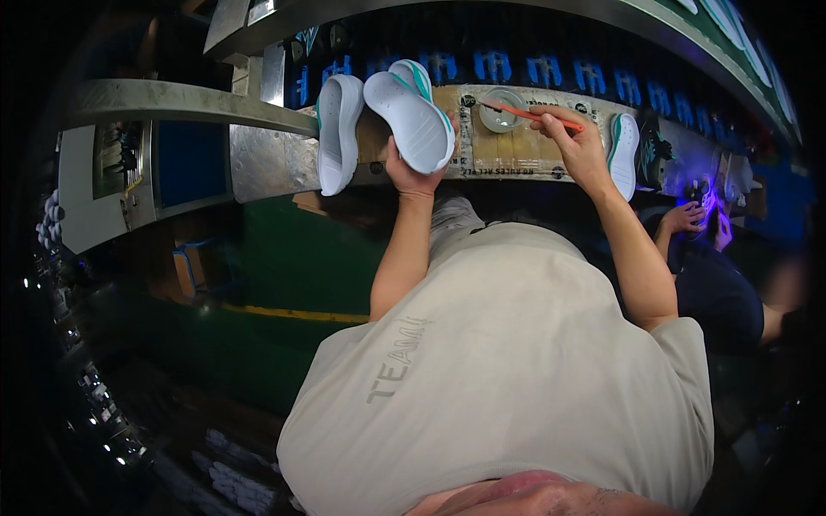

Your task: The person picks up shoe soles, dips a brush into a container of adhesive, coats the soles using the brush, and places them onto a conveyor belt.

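Note:
My left hand (416, 171) grips a white shoe sole (412, 122) with green trim along its side, its hollow inner face turned up. Between the fingers of my right hand (571, 145) is a thin brush (535, 115) with an orange handle. The dark brush tip lies over a translucent bowl (502, 121) on the bench; whether it touches the bowl's contents I cannot tell. Behind the held sole another white and green sole (416, 74) partly shows. One more sole (339, 135) rests to the left, and another (624, 158) sits right of my right hand.
The bench top (516, 155) is covered with cardboard and printed tape. Beyond it runs a row of blue fixtures (492, 66). A metal bar (206, 106) crosses at the left. At the right, a co-worker's hands (685, 218) are under purple light near a dark shoe part (655, 158).

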Tool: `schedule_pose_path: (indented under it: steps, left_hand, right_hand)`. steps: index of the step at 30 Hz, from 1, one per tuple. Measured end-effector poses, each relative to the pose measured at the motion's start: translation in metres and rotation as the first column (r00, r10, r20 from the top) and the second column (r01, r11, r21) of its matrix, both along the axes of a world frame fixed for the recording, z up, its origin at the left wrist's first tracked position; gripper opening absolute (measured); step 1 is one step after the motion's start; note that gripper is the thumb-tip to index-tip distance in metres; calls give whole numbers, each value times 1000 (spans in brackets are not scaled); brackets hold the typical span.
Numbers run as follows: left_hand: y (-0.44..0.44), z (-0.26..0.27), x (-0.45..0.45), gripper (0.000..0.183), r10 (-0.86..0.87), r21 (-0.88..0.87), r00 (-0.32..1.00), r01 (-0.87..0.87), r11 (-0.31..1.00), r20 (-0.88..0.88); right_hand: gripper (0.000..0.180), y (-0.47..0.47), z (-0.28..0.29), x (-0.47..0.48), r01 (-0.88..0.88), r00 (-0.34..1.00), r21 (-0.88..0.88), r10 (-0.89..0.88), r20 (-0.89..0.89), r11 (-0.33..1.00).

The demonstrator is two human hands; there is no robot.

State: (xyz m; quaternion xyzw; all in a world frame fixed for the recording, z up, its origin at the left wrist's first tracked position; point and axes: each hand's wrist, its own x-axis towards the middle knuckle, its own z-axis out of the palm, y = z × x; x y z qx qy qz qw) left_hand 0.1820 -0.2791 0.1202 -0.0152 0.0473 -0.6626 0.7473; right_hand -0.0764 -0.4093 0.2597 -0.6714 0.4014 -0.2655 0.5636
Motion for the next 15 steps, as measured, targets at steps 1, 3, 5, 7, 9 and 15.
schedule_pose_path:
  steps: [1, 3, 5, 7, 9, 15]
  left_hand:
    - [1, 0, 0, 80, 9, -2, 1000, -9, 1000, -10]
    - [3, 7, -2, 86, 47, 150, 978, -78, 986, 202]
    - [6, 21, -4, 90, 29, 120, 956, -67, 991, 291]
    - [11, 28, 0, 93, -21, 159, 843, -77, 984, 537]
    - [14, 37, 1, 99, -41, 178, 836, -69, 982, 548]
    - [10, 84, 9, 108, -83, 72, 697, 45, 996, 713]
  right_hand:
    - [33, 0, 6, 4, -9, 1000, -2, 9, -10, 1000]
    - [34, 2, 18, 11, -47, 997, -5, 48, 60, 999]
    - [33, -4, 14, 16, -117, 992, -1, 117, 39, 993]
    - [32, -5, 25, 28, -183, 983, 5, 183, 27, 983]
    - [28, -6, 42, 39, -269, 963, -201, 261, -68, 942]
    - [22, -17, 45, 33, -346, 938, -575, 293, -187, 741]
